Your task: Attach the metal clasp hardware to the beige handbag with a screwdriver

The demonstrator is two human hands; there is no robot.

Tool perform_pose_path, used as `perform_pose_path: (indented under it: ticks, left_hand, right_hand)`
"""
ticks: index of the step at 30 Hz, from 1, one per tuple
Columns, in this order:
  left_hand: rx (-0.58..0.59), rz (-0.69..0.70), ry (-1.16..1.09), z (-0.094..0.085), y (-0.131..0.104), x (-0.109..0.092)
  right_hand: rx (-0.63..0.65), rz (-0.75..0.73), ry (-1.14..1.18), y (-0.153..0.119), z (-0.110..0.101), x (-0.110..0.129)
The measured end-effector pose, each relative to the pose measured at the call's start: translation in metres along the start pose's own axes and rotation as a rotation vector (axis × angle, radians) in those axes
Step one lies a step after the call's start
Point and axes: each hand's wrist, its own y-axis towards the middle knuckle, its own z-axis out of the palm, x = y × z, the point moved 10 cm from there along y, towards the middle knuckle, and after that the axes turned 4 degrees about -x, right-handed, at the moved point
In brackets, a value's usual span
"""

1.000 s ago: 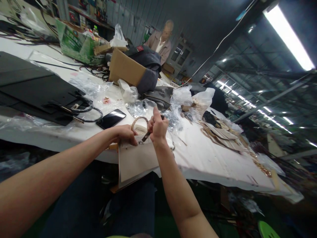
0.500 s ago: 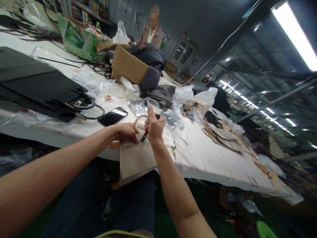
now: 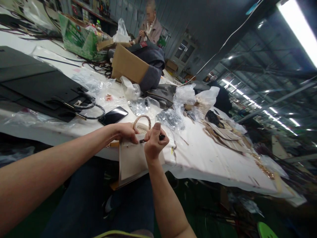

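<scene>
A beige handbag hangs over the table's front edge at my lap, its braided round handle standing up at the top. My left hand is closed on the bag's upper edge, thumb and fingers close to the handle's base. In a fist with the thumb on top, my right hand grips a dark-handled hand tool. The tool's metal tip points left and meets the bag near my left fingertips. Most of the tool is hidden inside the fist, so its exact kind cannot be made out.
A black phone lies behind my left wrist. Black bag pieces with handles cover the left. Farther back are a cardboard box, a green carton and a person. Beige pieces lie to the right.
My right hand has moved down and slightly right, and the tool has turned from steeply slanted to nearly level. My left hand stays on the bag. The person behind has raised a hand.
</scene>
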Motion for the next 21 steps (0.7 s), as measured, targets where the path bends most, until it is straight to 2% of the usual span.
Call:
perform_pose_path:
  ticks: [4,6,9,11,13,17,21]
  left_hand:
    - [-0.024,0.043,0.009,-0.002,0.004,-0.002]
    - [-0.029,0.053,0.005,-0.002,0.004,-0.004]
    - [0.013,0.025,0.021,0.001,0.001,-0.005]
    - [0.035,-0.007,0.047,0.002,-0.001,-0.004]
    - [0.037,-0.029,0.075,0.001,-0.002,-0.004]
    - [0.042,-0.024,0.071,0.001,-0.001,-0.003]
    - [0.034,-0.012,0.058,0.0,0.0,-0.003]
  right_hand:
    - [0.056,-0.23,-0.129,-0.012,0.006,0.023]
    - [0.109,-0.261,-0.136,-0.013,0.013,0.029]
    - [0.087,-0.056,0.055,0.004,0.007,0.015]
    - [-0.007,0.09,0.258,0.019,-0.009,0.003]
    - [-0.086,0.145,0.39,0.032,-0.024,-0.002]
    - [-0.122,0.171,0.366,0.041,-0.034,-0.012]
    - [-0.083,0.203,0.298,0.029,-0.021,-0.023]
